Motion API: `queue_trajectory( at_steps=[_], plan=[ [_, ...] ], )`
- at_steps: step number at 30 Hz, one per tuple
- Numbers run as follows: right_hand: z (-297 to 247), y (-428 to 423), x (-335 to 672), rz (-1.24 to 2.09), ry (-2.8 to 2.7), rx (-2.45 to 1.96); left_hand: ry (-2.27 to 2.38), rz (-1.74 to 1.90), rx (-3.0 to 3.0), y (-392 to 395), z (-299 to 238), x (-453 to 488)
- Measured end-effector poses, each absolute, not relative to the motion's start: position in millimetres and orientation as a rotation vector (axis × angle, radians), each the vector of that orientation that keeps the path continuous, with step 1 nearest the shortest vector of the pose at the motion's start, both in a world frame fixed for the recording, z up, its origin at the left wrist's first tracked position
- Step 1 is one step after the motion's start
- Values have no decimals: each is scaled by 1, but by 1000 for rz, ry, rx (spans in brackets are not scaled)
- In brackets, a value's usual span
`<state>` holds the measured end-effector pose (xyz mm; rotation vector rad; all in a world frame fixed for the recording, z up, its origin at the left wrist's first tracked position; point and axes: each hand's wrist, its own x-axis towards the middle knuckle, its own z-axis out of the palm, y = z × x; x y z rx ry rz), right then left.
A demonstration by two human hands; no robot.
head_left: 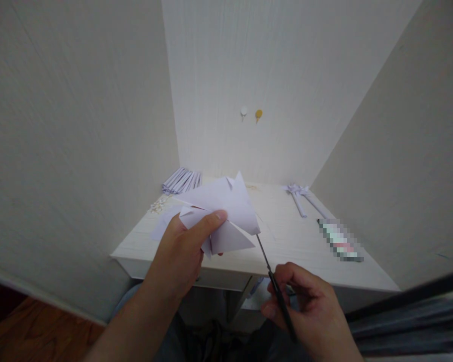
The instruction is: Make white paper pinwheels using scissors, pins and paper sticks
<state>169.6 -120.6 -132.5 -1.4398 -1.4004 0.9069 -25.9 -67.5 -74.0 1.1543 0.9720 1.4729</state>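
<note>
White paper (241, 211), slit and folded into flaring points, is up in the left hand (189, 241); that grip is clamped on it, thumb pressed on top near the middle, the piece held above the near part of the surface (287, 251); across from it, the right hand (305, 301) has its grip closed round the handles of the dark scissors (281, 301); and look at that line: their long axis runs forward and leftward, tip right by the paper's lower right corner, though whether they touch I cannot tell; so the paper lies forward and left of the right hand, the left being the nearer, already on it; the blades look together, one thin dark streak; now containers: below the surface sits a drawer front (226, 281), its inside hidden; back left lies a bundle of paper rolls (183, 181), with a joined pair of rolls (298, 202) back right.
</note>
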Motion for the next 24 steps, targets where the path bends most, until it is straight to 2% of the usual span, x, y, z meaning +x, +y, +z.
queue_trajectory(
  at_steps=[9, 24],
  plan=[
    [-131, -119, 169, 944, -1381, -1479, 924, 1451, 1127, -61, -92, -27],
    [-143, -117, 176, 934, -1448, -1417, 974, 1435, 1082, -64, -77, -22]
  ],
)
